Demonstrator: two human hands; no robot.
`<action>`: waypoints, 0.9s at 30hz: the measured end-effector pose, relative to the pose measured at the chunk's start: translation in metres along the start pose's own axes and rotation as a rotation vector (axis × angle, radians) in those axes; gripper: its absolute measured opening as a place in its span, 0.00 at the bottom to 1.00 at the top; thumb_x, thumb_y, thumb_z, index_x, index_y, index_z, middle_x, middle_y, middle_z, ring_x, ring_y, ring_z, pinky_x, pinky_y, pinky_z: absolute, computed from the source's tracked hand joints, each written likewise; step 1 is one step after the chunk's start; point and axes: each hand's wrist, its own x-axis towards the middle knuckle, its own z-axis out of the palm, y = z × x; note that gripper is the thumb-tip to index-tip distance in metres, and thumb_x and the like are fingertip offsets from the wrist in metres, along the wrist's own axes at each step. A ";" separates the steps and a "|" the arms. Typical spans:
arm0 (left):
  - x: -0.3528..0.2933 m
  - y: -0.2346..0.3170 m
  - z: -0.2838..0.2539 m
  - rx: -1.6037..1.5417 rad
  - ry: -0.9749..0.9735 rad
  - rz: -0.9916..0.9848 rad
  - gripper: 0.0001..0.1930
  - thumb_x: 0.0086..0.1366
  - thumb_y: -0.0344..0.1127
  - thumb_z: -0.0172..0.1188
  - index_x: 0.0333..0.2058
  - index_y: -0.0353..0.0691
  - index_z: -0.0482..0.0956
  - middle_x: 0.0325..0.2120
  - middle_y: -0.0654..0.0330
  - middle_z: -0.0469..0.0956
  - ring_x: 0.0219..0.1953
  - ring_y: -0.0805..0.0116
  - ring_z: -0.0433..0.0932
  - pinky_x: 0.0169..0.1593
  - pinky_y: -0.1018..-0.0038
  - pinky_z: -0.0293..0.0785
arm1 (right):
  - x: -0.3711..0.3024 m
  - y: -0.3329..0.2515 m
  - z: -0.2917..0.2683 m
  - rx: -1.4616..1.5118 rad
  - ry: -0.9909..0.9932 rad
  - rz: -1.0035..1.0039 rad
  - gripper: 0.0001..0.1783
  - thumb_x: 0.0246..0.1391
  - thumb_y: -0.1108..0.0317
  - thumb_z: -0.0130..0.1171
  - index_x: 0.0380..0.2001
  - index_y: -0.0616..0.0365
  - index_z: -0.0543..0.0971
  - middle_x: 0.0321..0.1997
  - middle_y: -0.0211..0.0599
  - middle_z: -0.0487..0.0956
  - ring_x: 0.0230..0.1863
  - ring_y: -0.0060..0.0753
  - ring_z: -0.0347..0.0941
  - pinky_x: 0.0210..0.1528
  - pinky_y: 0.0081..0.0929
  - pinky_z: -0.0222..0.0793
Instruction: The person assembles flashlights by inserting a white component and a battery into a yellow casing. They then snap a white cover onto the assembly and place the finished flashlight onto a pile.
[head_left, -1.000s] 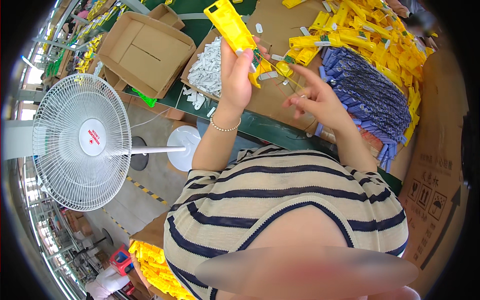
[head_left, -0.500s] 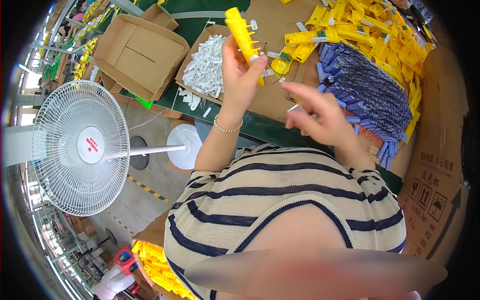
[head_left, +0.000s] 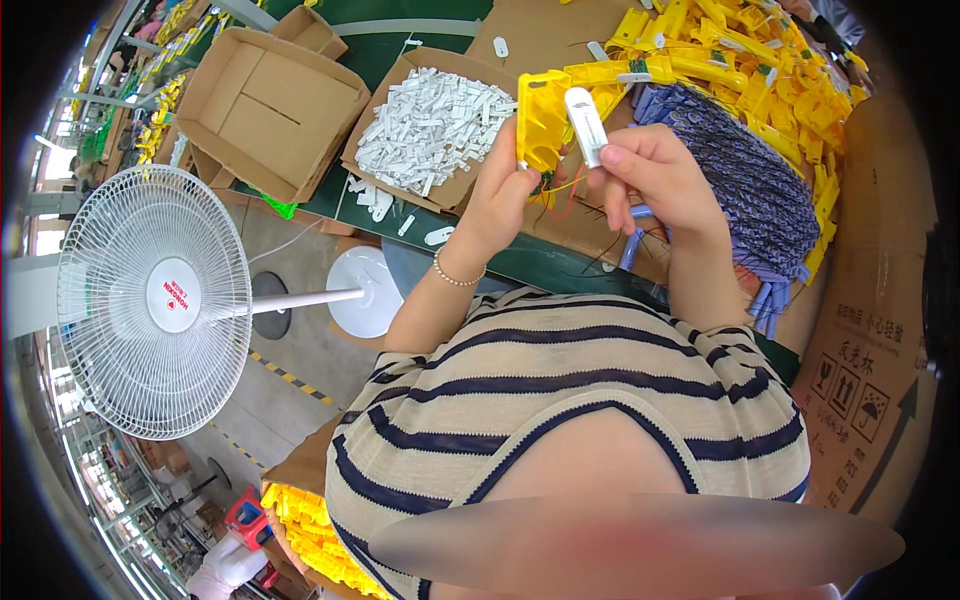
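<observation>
My left hand (head_left: 500, 198) is closed around the lower end of a yellow plastic housing (head_left: 535, 118), whose hollow, ribbed side shows. Between the thumb and fingers of my right hand (head_left: 662, 178) is a white oblong plastic piece with a rounded end (head_left: 584, 122). It stands upright just right of the housing; whether the two touch I cannot tell. Thin yellow and red wires (head_left: 566, 192) run between my hands near a small green part at the housing's lower end.
An open carton of small white parts (head_left: 430, 130) stands left of my hands, with an empty carton (head_left: 265, 115) beyond it. To the right lie blue cylinders with dark wires (head_left: 725, 170) and heaped yellow housings (head_left: 740, 65). A white fan (head_left: 155, 300) stands at far left.
My left hand has come down and turned the housing, showing its hollow side. My right hand has risen beside it, bringing the white piece upright into plain view.
</observation>
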 end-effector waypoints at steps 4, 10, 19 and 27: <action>-0.001 -0.003 0.002 0.325 -0.048 0.141 0.29 0.53 0.30 0.41 0.56 0.32 0.57 0.43 0.52 0.70 0.40 0.68 0.73 0.45 0.73 0.70 | 0.007 0.007 -0.006 0.059 0.000 0.088 0.17 0.61 0.60 0.49 0.25 0.62 0.75 0.10 0.34 0.72 0.06 0.19 0.62 0.09 0.14 0.55; -0.002 -0.007 0.001 0.551 -0.110 0.172 0.26 0.55 0.30 0.43 0.55 0.31 0.59 0.33 0.56 0.73 0.33 0.71 0.72 0.39 0.76 0.69 | 0.019 0.025 -0.012 -0.117 0.262 -0.094 0.14 0.57 0.60 0.55 0.29 0.62 0.76 0.11 0.31 0.72 0.10 0.17 0.62 0.13 0.13 0.55; -0.006 -0.012 0.015 0.534 -0.024 0.140 0.25 0.62 0.31 0.47 0.58 0.32 0.58 0.40 0.52 0.70 0.39 0.62 0.71 0.45 0.72 0.67 | 0.030 0.042 0.006 -0.230 0.531 -0.458 0.26 0.46 0.76 0.63 0.51 0.65 0.70 0.40 0.38 0.78 0.39 0.20 0.73 0.42 0.18 0.70; 0.012 0.006 0.005 0.633 0.367 0.486 0.26 0.54 0.24 0.63 0.53 0.35 0.68 0.42 0.54 0.75 0.39 0.66 0.76 0.44 0.75 0.73 | 0.018 0.024 0.005 0.015 0.219 -0.134 0.29 0.47 0.78 0.61 0.54 0.68 0.67 0.46 0.41 0.76 0.46 0.26 0.74 0.49 0.23 0.71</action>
